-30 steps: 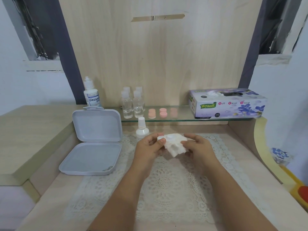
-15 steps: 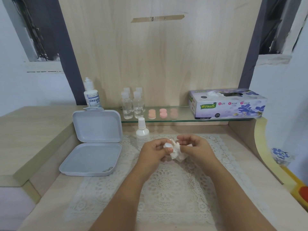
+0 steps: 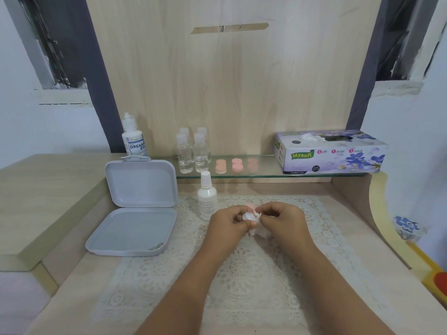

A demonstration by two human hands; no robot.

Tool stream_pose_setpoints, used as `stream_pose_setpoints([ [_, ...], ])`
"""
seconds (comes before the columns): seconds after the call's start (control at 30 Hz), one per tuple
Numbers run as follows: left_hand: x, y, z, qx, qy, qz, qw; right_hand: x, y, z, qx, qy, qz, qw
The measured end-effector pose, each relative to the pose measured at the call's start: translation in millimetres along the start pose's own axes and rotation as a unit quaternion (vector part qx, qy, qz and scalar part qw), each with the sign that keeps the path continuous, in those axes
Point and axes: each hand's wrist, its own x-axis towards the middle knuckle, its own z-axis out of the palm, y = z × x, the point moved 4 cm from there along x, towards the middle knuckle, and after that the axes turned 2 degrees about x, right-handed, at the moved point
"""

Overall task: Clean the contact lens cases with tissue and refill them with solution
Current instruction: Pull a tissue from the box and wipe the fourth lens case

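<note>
Now, hands: left hand [image 3: 228, 224] and right hand [image 3: 281, 222] close together over the cream lace mat [image 3: 242, 274], fingers of both curled inward.
Left hand grasp: pinches a small round white lens-case piece [image 3: 249, 216] between thumb and fingertips; a pale pink part shows just behind it, too hidden to tell apart.
Right hand grasp: fingers bunched on the crumpled white tissue [image 3: 261, 232], pressed against the case piece; tissue hangs below and between the two hands.
Place of the case: held above the mat, at the meeting point of both thumbs, touching the tissue.
Nearest thing: small white plastic dropper bottle [image 3: 206, 200], upright on the mat just left of the left hand, apart from it.
Left side: open grey plastic hinged box [image 3: 135, 213] on the pale wooden desk [image 3: 72, 274], lid standing up, a few small items in its near corner.
Glass shelf [image 3: 266, 174] behind: four small clear bottles [image 3: 192, 153], then three pink round lens cases [image 3: 237, 164] in a row, then the purple flowered tissue box [image 3: 331, 152] at the right end.
Far left of shelf: white solution bottle with blue label [image 3: 133, 139], upright behind the box lid.
Obstruction: knuckles and fingers cover most of the held case.
</note>
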Motion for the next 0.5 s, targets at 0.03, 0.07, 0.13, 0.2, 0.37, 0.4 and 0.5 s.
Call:
stream_pose_setpoints([
  [0.03,0,-1,1,-0.01,0.006,-0.007,1.0,0,-1,1,-0.019,0.005,-0.011,1.0],
  [0.07,1,-1,1,-0.016,0.012,-0.012,1.0,0,-2,2,-0.038,0.011,-0.023,0.999],
  [0.13,1,-1,2,-0.029,0.022,-0.018,0.999,0,-5,2,-0.07,0.029,-0.054,0.996],
  [0.2,1,0,1,-0.041,0.033,-0.017,0.998,-2,-9,2,-0.079,0.054,-0.087,0.992],
  [0.37,5,-1,-10,-0.075,0.093,-0.004,0.993,-6,-16,-12,0.062,0.141,-0.094,0.984],
  [0.4,6,-2,-13,-0.079,0.102,-0.002,0.992,-6,-17,-14,0.083,0.145,-0.095,0.981],
  [0.5,8,-2,-16,-0.08,0.106,0.003,0.991,-6,-17,-10,0.072,0.102,-0.091,0.988],
])
